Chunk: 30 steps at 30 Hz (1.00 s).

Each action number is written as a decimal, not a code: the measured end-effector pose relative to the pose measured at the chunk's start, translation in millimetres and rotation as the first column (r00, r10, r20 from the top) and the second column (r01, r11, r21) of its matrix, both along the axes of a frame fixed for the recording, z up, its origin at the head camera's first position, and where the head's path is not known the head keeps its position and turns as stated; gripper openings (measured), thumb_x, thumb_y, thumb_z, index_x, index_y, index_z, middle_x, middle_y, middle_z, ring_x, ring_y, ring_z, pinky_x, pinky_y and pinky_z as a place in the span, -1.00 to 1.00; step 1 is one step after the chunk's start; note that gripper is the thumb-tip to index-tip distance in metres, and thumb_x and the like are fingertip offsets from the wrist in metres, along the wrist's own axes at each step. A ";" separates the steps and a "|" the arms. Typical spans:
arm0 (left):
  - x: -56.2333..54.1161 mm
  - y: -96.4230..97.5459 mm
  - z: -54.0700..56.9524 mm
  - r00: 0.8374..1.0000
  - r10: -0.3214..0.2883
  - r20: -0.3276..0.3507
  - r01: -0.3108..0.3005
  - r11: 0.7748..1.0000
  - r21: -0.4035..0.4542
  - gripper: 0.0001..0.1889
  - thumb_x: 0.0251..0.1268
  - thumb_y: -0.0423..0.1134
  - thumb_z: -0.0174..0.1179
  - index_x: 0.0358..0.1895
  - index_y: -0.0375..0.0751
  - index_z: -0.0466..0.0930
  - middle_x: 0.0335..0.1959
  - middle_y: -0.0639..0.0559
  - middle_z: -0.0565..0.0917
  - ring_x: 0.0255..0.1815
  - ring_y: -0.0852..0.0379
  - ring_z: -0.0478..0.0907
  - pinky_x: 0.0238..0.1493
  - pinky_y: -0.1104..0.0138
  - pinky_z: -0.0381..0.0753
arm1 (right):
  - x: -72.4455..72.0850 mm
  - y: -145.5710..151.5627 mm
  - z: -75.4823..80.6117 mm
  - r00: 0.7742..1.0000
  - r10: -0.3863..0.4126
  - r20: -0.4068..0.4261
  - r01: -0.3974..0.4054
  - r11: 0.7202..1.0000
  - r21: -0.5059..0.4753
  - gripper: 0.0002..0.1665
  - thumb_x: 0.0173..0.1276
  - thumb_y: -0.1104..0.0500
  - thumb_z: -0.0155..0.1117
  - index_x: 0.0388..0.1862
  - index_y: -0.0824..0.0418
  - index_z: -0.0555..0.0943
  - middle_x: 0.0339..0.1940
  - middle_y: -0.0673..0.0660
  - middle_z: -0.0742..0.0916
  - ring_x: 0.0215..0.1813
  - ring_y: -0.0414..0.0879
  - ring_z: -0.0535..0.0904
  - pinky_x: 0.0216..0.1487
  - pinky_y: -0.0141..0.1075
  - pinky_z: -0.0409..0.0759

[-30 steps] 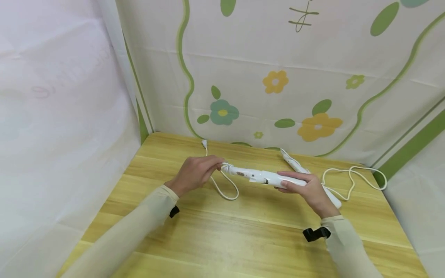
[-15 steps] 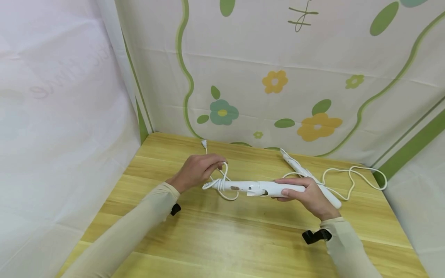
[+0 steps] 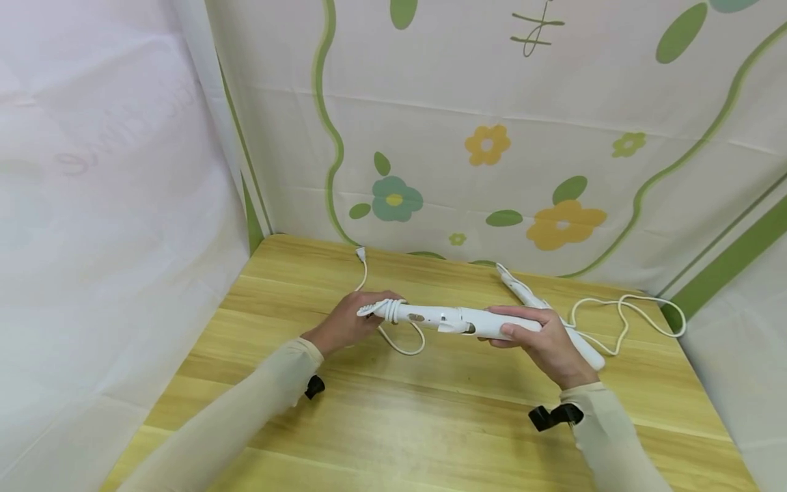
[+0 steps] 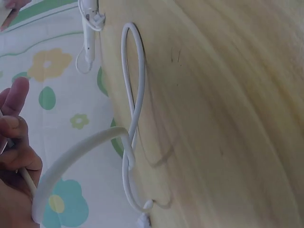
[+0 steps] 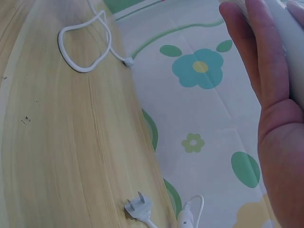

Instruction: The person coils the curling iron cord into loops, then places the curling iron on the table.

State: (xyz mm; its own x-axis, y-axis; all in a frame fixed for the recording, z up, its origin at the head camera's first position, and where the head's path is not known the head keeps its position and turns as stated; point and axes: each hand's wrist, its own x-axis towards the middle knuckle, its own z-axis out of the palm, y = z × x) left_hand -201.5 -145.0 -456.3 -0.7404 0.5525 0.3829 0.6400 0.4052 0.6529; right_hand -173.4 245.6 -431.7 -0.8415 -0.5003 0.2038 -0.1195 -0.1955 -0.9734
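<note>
A white hair iron (image 3: 430, 316) is held level over the wooden table. My right hand (image 3: 544, 340) grips its right end, thumb on the near side; in the right wrist view its fingers (image 5: 273, 61) curl round the white body. Several turns of white cord (image 3: 391, 311) circle the iron's left end. Behind that end is my left hand (image 3: 346, 324), its fingertips partly hidden. The left wrist view shows the left hand's curled fingers (image 4: 14, 130) holding the cord (image 4: 80, 149), which runs down to a loop on the table.
A second white hair iron (image 3: 587, 348) lies behind my right hand, its cord (image 3: 679, 321) looped at the right. The first plug (image 3: 361, 254) rests near the table's back edge. Another two-pin plug (image 5: 139, 207) shows in the right wrist view. Flowered cloth (image 3: 430, 102) hangs behind.
The left hand has gone from above the cord end to behind and below it, carrying the cord round. The iron's left end dipped, then rose; more cord turns show on it.
</note>
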 end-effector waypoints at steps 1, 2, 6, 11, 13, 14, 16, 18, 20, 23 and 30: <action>0.8 0.8 -0.6 0.999 0.009 0.047 -0.009 1.000 0.002 -0.68 0.54 -0.48 0.30 0.22 -0.11 0.75 -0.08 0.08 0.88 -0.07 0.14 0.78 0.03 0.22 0.75 | -0.1 -0.4 0.4 1.000 -0.002 0.008 0.002 1.000 -0.005 -0.49 0.59 0.57 0.07 0.32 0.28 0.74 0.23 0.16 0.82 0.04 0.14 0.88 0.06 -0.11 0.83; 1.2 1.9 -1.4 0.997 0.023 0.077 -0.023 1.000 -0.008 -0.75 0.60 -0.42 0.26 0.16 -0.06 0.77 -0.14 0.13 0.87 -0.15 0.19 0.72 -0.05 0.26 0.71 | -0.1 -0.7 0.8 1.000 -0.005 0.017 0.005 1.000 -0.010 -0.50 0.59 0.57 0.07 0.32 0.28 0.74 0.22 0.16 0.82 0.04 0.14 0.88 0.07 -0.11 0.82; 3.6 5.3 -2.0 0.990 0.051 0.131 -0.047 0.998 -0.032 -0.80 0.71 -0.29 0.18 -0.11 0.01 0.78 -0.27 0.20 0.81 -0.34 0.28 0.48 -0.23 0.36 0.52 | 0.2 -0.9 2.0 0.999 -0.017 0.040 0.017 1.000 -0.023 -0.51 0.60 0.56 0.07 0.31 0.28 0.74 0.22 0.18 0.82 0.03 0.16 0.88 0.07 -0.11 0.82; 8.6 10.5 -0.1 0.991 0.053 0.124 -0.048 0.998 -0.044 -0.72 0.75 -0.24 0.12 -0.26 0.00 0.73 -0.31 0.19 0.77 -0.48 0.32 0.29 -0.37 0.40 0.38 | 0.4 -3.1 2.1 0.997 -0.041 0.067 0.045 0.998 -0.052 -0.51 0.60 0.56 0.08 0.29 0.26 0.76 0.22 0.18 0.81 0.02 0.16 0.88 0.06 -0.15 0.82; 9.8 12.6 0.8 0.989 0.048 0.140 -0.043 0.998 -0.037 -0.74 0.79 -0.20 0.08 -0.15 0.02 0.74 -0.33 0.25 0.75 -0.47 0.32 0.32 -0.36 0.40 0.39 | 0.1 -4.1 1.5 0.996 -0.056 0.074 0.061 0.996 -0.067 -0.52 0.60 0.56 0.09 0.28 0.27 0.76 0.23 0.18 0.79 0.01 0.15 0.88 0.05 -0.17 0.82; 10.0 13.4 1.2 0.989 0.045 0.142 -0.041 0.999 -0.035 -0.74 0.80 -0.18 0.05 -0.09 0.03 0.75 -0.35 0.28 0.74 -0.45 0.33 0.35 -0.35 0.39 0.40 | -0.2 -4.3 1.4 0.995 -0.064 0.072 0.069 0.995 -0.070 -0.53 0.60 0.56 0.09 0.29 0.29 0.76 0.23 0.19 0.78 0.01 0.15 0.89 0.05 -0.18 0.82; 9.8 14.9 1.4 0.988 0.037 0.148 -0.035 0.999 -0.018 -0.74 0.82 -0.15 0.03 0.02 0.04 0.76 -0.38 0.33 0.72 -0.42 0.31 0.41 -0.32 0.37 0.43 | -0.8 -4.3 1.1 0.994 -0.079 0.070 0.085 0.993 -0.078 -0.54 0.61 0.56 0.09 0.29 0.31 0.75 0.24 0.20 0.75 0.00 0.15 0.89 0.04 -0.19 0.81; 9.3 16.3 1.3 0.988 0.022 0.153 -0.024 1.000 0.010 -0.74 0.83 -0.14 0.02 0.13 0.03 0.75 -0.40 0.33 0.72 -0.37 0.29 0.50 -0.28 0.36 0.47 | -1.5 -4.0 1.1 0.994 -0.087 0.070 0.093 0.992 -0.086 -0.54 0.61 0.56 0.09 0.29 0.33 0.75 0.24 0.22 0.74 -0.01 0.15 0.89 0.04 -0.19 0.81; 8.8 17.3 1.1 0.987 0.012 0.161 -0.017 0.999 0.033 -0.74 0.83 -0.13 0.02 0.13 0.03 0.75 -0.42 0.31 0.72 -0.35 0.24 0.54 -0.27 0.36 0.48 | -2.4 -3.7 1.3 0.993 -0.089 0.074 0.096 0.991 -0.094 -0.55 0.62 0.55 0.09 0.30 0.34 0.74 0.24 0.23 0.73 -0.01 0.16 0.89 0.04 -0.20 0.81; 8.9 18.5 1.0 0.983 -0.004 0.184 -0.006 0.998 0.059 -0.73 0.83 -0.12 0.01 0.15 0.01 0.74 -0.42 0.27 0.72 -0.34 0.15 0.58 -0.28 0.36 0.48 | -3.2 -2.9 1.5 0.992 -0.095 0.085 0.103 0.990 -0.101 -0.56 0.62 0.55 0.09 0.30 0.34 0.74 0.25 0.25 0.72 -0.01 0.17 0.89 0.04 -0.20 0.81; 11.8 21.0 -0.7 0.977 0.015 0.214 -0.020 1.000 0.023 -0.65 0.85 -0.10 -0.03 0.28 -0.12 0.72 -0.36 0.30 0.76 -0.47 0.25 0.41 -0.29 0.37 0.40 | -5.0 0.5 2.1 0.983 -0.148 0.112 0.156 0.985 -0.075 -0.59 0.64 0.51 0.14 0.30 0.34 0.74 0.27 0.21 0.72 0.00 0.16 0.89 0.07 -0.19 0.80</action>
State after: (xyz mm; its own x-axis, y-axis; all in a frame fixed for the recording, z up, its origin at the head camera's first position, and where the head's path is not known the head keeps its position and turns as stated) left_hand -189.7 -124.0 -457.0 -0.8161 0.5310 0.2280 0.4775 0.3974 0.7836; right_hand -178.4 246.1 -429.6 -0.9254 -0.3499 0.1455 -0.0517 -0.2639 -0.9632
